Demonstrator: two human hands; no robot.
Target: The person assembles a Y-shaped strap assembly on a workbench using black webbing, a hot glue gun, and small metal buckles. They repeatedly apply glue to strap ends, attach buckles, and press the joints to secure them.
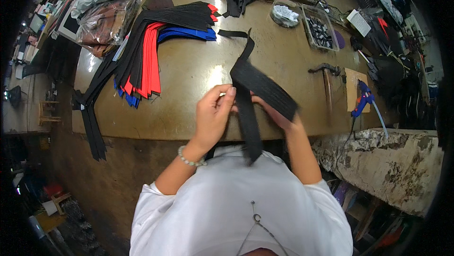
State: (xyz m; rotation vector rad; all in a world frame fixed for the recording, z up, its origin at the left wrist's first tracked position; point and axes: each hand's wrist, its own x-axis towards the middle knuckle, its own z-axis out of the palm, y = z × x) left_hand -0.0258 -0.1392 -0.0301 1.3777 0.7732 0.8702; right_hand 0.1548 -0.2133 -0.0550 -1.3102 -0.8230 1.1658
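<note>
At one table, left hand and right hand hold apparently one black strap.

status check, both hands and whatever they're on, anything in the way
Left hand pinching black strap; right hand partly hidden behind it. Strap bent at an angle. Hammer off to right, not touching.
</note>
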